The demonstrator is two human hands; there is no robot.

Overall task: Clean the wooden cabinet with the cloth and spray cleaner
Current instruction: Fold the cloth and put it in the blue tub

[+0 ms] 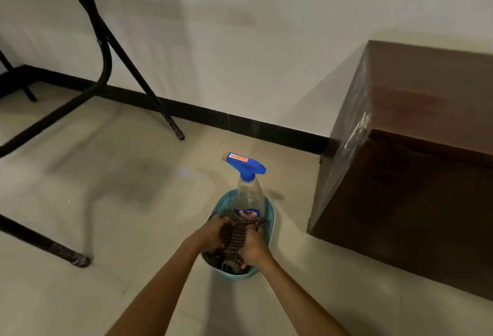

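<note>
A checked brown cloth (234, 234) lies bunched in a small light-blue basket (270, 222) on the tiled floor. Both hands grip it: my left hand (211, 233) from the left, my right hand (253, 249) from the right. A clear spray bottle (250, 194) with a blue trigger head stands upright in the far end of the same basket, just beyond the cloth. The dark wooden cabinet (416, 148) stands on the floor to the right, against the wall, with pale dusty marks on its left side.
Black metal legs of a folding frame (106, 50) cross the left side, with feet on the floor at the left and centre. A black skirting board (213, 115) runs along the white wall. Beige floor tiles surround the basket.
</note>
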